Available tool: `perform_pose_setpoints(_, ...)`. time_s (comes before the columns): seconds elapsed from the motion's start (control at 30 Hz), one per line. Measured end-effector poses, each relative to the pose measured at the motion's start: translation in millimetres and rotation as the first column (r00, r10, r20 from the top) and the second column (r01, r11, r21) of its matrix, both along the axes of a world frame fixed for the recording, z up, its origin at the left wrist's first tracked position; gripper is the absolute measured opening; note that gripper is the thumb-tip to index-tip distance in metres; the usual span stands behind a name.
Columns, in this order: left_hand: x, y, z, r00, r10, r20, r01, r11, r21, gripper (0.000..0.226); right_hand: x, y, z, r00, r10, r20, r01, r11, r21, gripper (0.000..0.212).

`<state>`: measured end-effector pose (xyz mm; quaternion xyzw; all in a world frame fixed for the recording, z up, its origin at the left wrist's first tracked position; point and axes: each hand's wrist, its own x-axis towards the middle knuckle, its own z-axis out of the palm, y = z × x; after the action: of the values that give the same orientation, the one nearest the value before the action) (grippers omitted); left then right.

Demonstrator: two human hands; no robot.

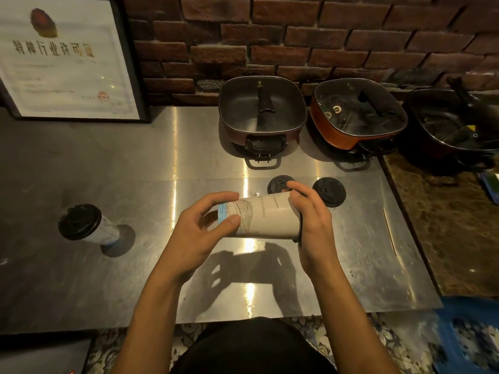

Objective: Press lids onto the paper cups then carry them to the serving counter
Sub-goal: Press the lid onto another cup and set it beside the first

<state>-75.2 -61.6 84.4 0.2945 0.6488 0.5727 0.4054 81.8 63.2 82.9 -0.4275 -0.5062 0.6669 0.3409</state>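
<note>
**Paper cup (266, 217) on its side, held by both hands above the counter**

Dead centre of the view, the cup lies horizontal in the air over the steel counter (135, 163), blue-banded base pointing to 9 o'clock, mouth end to 3 o'clock. The left hand (197, 233) grips the base end, thumb underneath and fingers curled over the top. The right hand (310, 220) wraps the mouth end, palm against it and fingers hooked over the upper edge; a dark rim peeks out below that palm, though how well it sits I cannot tell.

Out at 1 o'clock from the cup, a loose lid (278, 184) lies flat on the steel, half hidden behind the right fingers, and a second loose lid (329, 191) lies just beside it. Over at 9 o'clock, well apart, a lidded cup (86, 225) stands upright. A thin stick (390, 230) lies at 3 o'clock near the steel's edge.

Along the brick wall (297, 36), from 12 to 2 o'clock, three electric pots: a dark one (262, 109), a red one (356, 112), a black one (453, 122). A framed certificate (64, 58) leans at 10 o'clock
</note>
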Motion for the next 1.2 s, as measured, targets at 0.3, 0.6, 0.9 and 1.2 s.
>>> perform_pose_setpoints(0.3,8,5,0,0.996,0.074,0.057,-0.074,0.997,-0.004,0.037,4,-1,-2,0.999,-0.006,-0.047,0.009,0.998,0.063,0.032)
perform_pose_setpoints(0.6,13,5,0,0.998,0.068,0.007,-0.068,0.997,0.030,0.047,11,1,-12,0.992,-0.041,-0.116,0.050,0.996,0.077,0.026)
perform_pose_setpoints(0.9,33,28,21,0.932,-0.018,-0.363,0.064,0.991,0.116,0.025,7,-7,-38,0.888,-0.259,-0.380,0.057,0.883,-0.467,0.030)
perform_pose_setpoints(1.2,95,73,6,0.602,-0.244,-0.760,0.335,0.941,-0.037,0.026,20,-23,-64,0.765,-0.473,-0.437,-0.109,0.574,-0.812,0.034)
